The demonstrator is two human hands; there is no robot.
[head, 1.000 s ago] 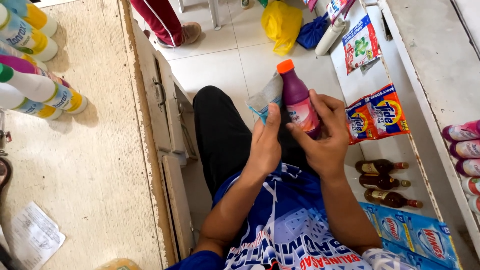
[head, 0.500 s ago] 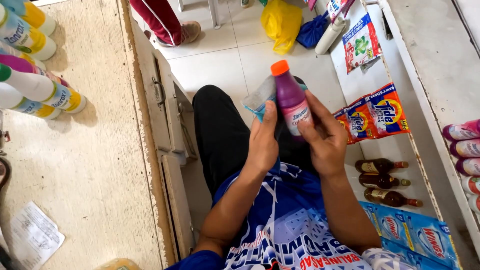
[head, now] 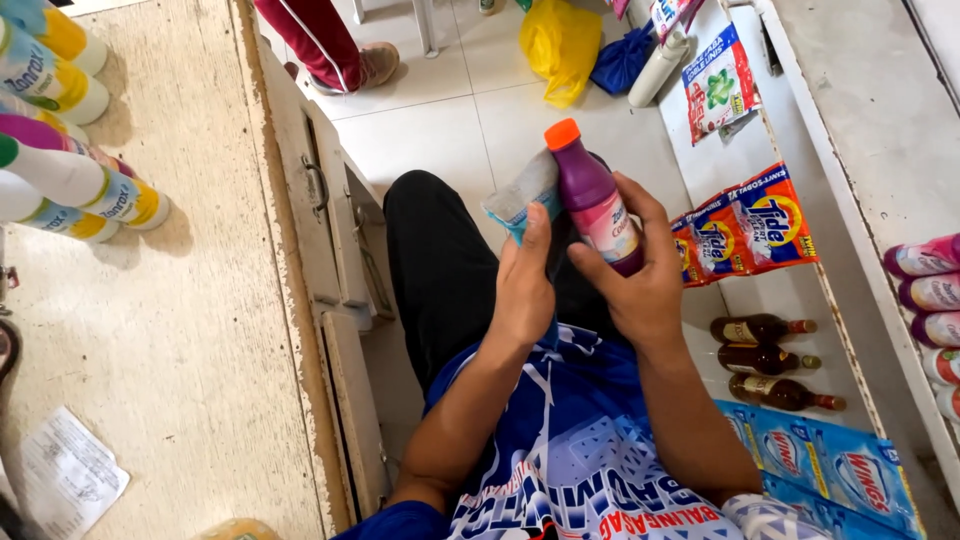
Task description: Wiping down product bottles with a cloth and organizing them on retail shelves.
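Observation:
My right hand [head: 640, 275] grips a purple bottle [head: 592, 195] with an orange cap, held tilted above my lap. My left hand [head: 525, 285] holds a light blue cloth [head: 520, 198] pressed against the bottle's left side. Both hands sit close together over my black trousers [head: 440, 270], and my blue printed shirt fills the lower middle of the view.
A worn counter [head: 190, 300] at left carries several bottles with yellow and pink bases [head: 70, 190]. Shelves at right hold orange detergent packs [head: 745, 225], three brown bottles [head: 765, 360], blue sachets [head: 830, 465] and pink bottles [head: 925, 295]. Another person's leg [head: 320, 40] and a yellow bag [head: 560, 45] are ahead.
The purple bottle has tipped further left and risen slightly in my right hand. My left hand has slid the blue cloth along its side.

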